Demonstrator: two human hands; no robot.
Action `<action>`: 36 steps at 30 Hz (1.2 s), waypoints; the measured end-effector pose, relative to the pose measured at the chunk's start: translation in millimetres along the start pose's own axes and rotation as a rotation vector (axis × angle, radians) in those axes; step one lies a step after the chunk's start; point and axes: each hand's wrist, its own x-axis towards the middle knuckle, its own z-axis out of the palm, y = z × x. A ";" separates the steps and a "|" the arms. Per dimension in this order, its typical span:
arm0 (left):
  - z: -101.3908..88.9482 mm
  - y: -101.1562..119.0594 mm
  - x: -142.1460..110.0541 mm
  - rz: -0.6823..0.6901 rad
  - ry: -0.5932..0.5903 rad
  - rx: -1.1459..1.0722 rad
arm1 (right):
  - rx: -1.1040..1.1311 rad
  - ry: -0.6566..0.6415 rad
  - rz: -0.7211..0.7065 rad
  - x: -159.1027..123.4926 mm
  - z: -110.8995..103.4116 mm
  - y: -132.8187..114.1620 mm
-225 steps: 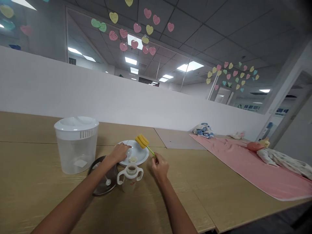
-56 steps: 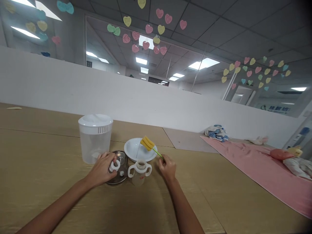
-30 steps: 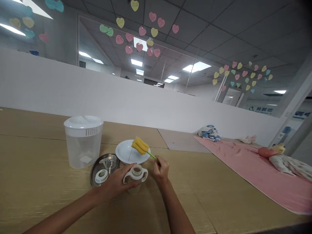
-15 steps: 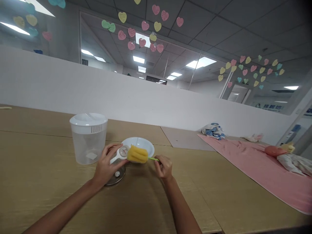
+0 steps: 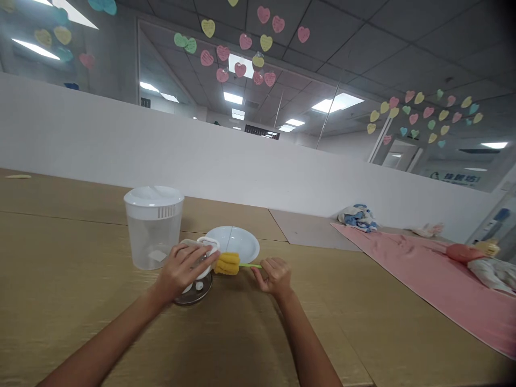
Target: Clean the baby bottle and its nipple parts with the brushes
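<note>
The left hand (image 5: 181, 267) wraps its fingers around a baby bottle (image 5: 208, 246), in front of a white plate (image 5: 242, 240) — the right hand (image 5: 276, 278) pinches a sponge brush (image 5: 227, 264) by its green stem, the yellow sponge just beside the bottle, above a steel lid (image 5: 198, 295).

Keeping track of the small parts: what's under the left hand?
A round metal lid lies there, a small white knob showing on it. The left hand and the white-handled bottle it holds cover the rest, so anything else there is hidden.
</note>
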 end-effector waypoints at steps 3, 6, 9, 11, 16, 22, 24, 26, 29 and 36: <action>2.7 11.5 3.6 0.031 -0.013 0.007 | -0.031 0.018 -0.026 3.1 1.9 -9.9; 7.6 25.5 6.4 0.055 -0.019 -0.028 | -0.018 0.034 -0.086 6.8 6.7 -24.5; 9.0 31.3 9.1 0.069 -0.012 -0.033 | 0.015 0.045 -0.103 8.0 10.1 -29.8; 8.6 25.7 11.2 0.012 -0.060 -0.019 | 0.000 0.054 -0.061 5.6 10.3 -23.6; 22.2 -11.6 22.4 -0.097 -0.200 -0.001 | -0.077 0.072 0.161 -11.7 7.9 7.0; 57.0 -37.1 47.2 -0.072 -0.331 -0.176 | -0.252 -0.088 0.917 -21.0 11.7 22.6; 59.2 -31.6 53.6 -0.179 -0.313 -0.220 | -0.251 -0.338 1.036 -20.0 14.8 23.9; 55.3 -19.0 57.0 -0.435 -0.192 -0.268 | -0.236 -0.549 1.083 -19.8 18.3 24.4; 42.7 9.9 53.4 -0.814 -0.049 -0.456 | -0.221 -0.667 1.096 -22.2 23.3 23.5; 20.7 74.7 14.7 -0.655 -0.335 -0.824 | -0.163 -0.731 1.007 -26.9 28.6 18.9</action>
